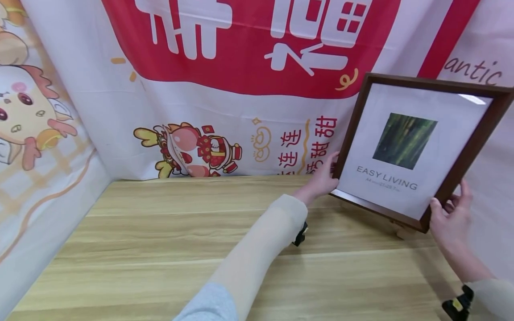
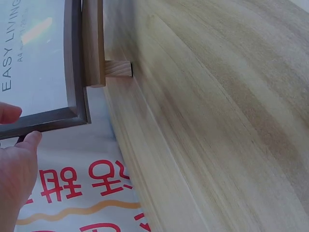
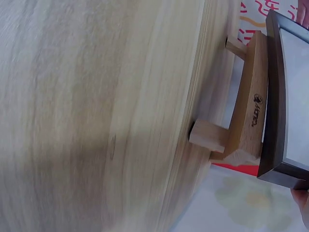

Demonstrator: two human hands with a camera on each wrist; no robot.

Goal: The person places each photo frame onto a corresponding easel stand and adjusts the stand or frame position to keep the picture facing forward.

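Note:
A dark brown picture frame (image 1: 437, 194) stands upright, leaning slightly back, at the far right of the table. Behind its clear front is a white sheet printed "EASY LIVING" with a small green picture. My left hand (image 1: 321, 178) grips its left side, thumb in front. On the opposite side, near the lower corner, my right hand (image 1: 453, 220) holds the frame. Directly under the bottom edge is a light wooden stand (image 3: 248, 106) with short feet, mostly hidden in the head view. I cannot tell whether the frame's weight rests on it.
The wood-grain table (image 1: 160, 240) reaches back to a white and red printed cloth (image 1: 241, 84) hanging close behind the frame. Another printed cloth (image 1: 44, 187) hangs along the left side. Dark devices are strapped at both wrists.

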